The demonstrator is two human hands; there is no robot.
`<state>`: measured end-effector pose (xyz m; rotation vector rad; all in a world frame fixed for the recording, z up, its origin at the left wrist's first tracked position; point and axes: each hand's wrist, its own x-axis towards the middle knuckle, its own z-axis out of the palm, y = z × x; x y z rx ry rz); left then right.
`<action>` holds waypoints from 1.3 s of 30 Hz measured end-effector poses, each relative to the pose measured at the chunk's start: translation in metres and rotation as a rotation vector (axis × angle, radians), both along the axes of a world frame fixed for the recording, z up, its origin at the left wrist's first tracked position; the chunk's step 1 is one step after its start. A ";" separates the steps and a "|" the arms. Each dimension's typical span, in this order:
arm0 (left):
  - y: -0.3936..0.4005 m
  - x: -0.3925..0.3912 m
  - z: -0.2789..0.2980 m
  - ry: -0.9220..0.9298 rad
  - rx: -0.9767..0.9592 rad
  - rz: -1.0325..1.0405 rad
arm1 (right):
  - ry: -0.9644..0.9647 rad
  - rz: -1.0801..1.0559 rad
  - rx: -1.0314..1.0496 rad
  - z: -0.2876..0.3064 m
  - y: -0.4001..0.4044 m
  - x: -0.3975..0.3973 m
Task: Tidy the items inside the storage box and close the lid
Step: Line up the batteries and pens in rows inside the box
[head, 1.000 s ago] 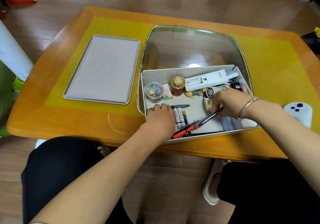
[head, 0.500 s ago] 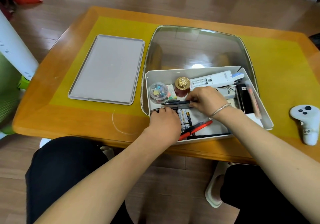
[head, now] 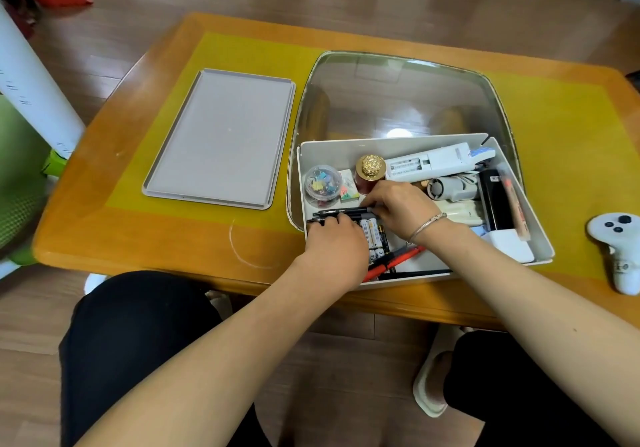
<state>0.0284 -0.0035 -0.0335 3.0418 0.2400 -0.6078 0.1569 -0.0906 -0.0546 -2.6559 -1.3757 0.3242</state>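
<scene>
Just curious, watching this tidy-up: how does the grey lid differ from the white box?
The lid is grey, flat, and lies bare on the table; the box is white, deep, and full of odds and ends, with both hands in it. Both are rectangular, similar in outline.

Lid lies left of storage box.

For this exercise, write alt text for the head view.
Both hands, left hand and right hand, line up black pens inside an open white storage box on a wooden table; its grey lid lies alongside.
</scene>
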 end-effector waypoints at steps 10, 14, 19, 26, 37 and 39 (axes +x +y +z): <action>0.002 0.003 -0.001 -0.122 -0.087 0.042 | 0.051 0.072 0.062 0.006 -0.002 -0.001; 0.005 0.003 -0.001 -0.074 -0.037 0.038 | 0.089 0.069 0.145 0.018 -0.017 0.003; 0.005 0.003 -0.003 -0.062 -0.037 0.024 | 0.242 0.026 -0.060 0.035 -0.047 0.005; 0.006 0.001 -0.006 -0.045 -0.005 0.005 | 0.434 -0.016 -0.403 0.029 -0.061 -0.002; 0.006 0.002 -0.006 -0.003 0.041 -0.012 | 0.565 0.000 -0.456 0.030 -0.067 0.000; 0.006 0.002 -0.005 0.001 0.041 -0.017 | 0.593 -0.012 -0.406 0.030 -0.069 0.001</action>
